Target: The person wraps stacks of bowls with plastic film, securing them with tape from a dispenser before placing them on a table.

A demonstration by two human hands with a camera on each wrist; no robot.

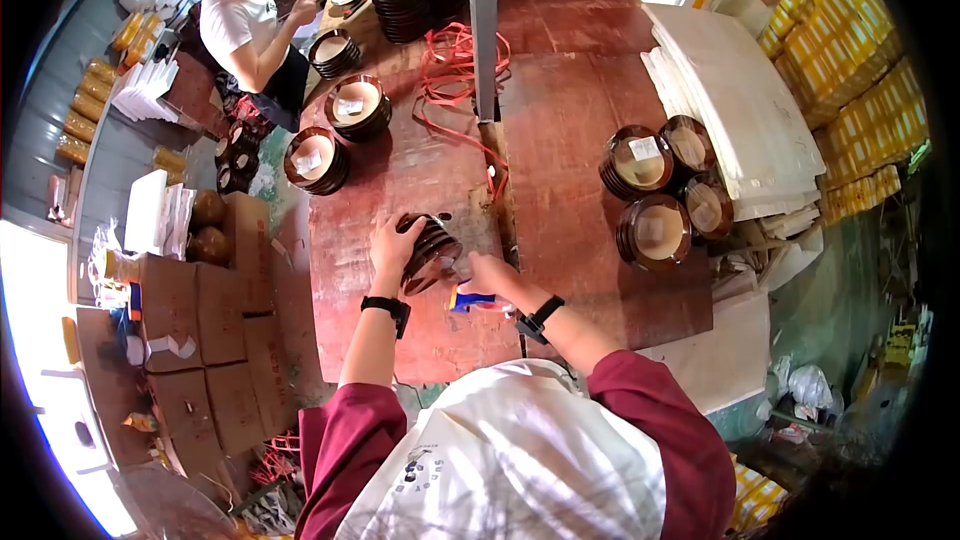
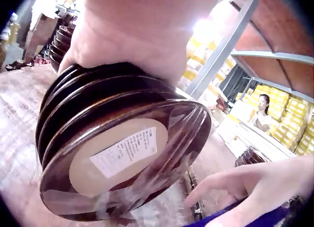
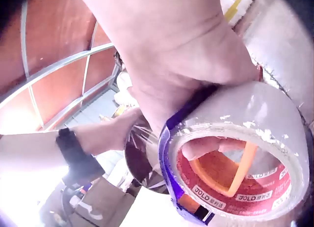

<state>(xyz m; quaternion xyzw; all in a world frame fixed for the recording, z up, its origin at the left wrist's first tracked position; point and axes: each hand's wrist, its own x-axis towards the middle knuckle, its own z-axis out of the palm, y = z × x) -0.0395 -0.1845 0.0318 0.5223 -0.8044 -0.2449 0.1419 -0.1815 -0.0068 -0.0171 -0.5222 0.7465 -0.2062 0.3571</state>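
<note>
My left hand (image 1: 393,248) grips a stack of dark brown glazed plates (image 1: 432,250), tilted up on edge above the red table. In the left wrist view the front plate (image 2: 73,202) faces out, with a pale oval centre and a white printed label (image 2: 125,152). Shiny clear film runs across its face. My right hand (image 1: 497,280) holds a blue tape dispenser (image 1: 470,300) close to the right of the stack. Seen from the right wrist, the dispenser carries a wide roll of clear tape (image 3: 274,119) with a red core, and fingertips (image 3: 194,149) show inside the core.
More plate stacks stand on the table's right (image 1: 655,232) and at its left edge (image 1: 316,162). Red strapping (image 1: 450,65) lies tangled near a metal post (image 1: 483,30). White foam sheets (image 1: 740,110) border the right side. Another person (image 1: 245,30) is at the far left.
</note>
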